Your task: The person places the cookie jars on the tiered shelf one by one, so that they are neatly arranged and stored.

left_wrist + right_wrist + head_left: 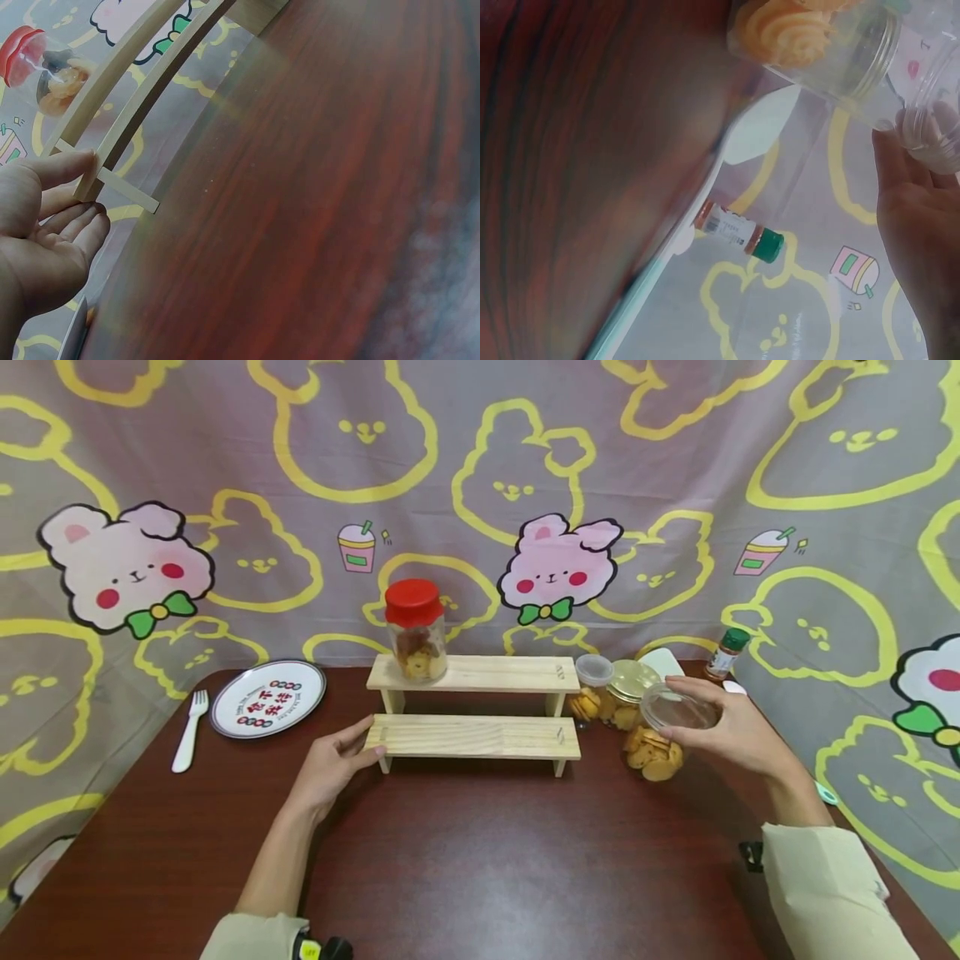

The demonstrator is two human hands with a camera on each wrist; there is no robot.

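My left hand [330, 770] pinches the left end of the lower board of a two-step wooden shelf [472, 737]. In the left wrist view, the thumb lies over the board and the other fingers are beneath. My right hand [738, 731] grips a clear round lid [678, 708] above a clear jar of cookies [654, 756], right of the shelf. Whether this lid touches the jar, I cannot tell. On the upper board's left end stands a red-lidded jar [416, 635] with some cookies inside.
Two more cookie jars stand beside the shelf, one with a whitish lid [594, 670], one with a gold lid [633, 678]. A green-capped spice bottle [726, 656] is at the back right. At left lie a white plate [268, 727] and a white fork [191, 735].
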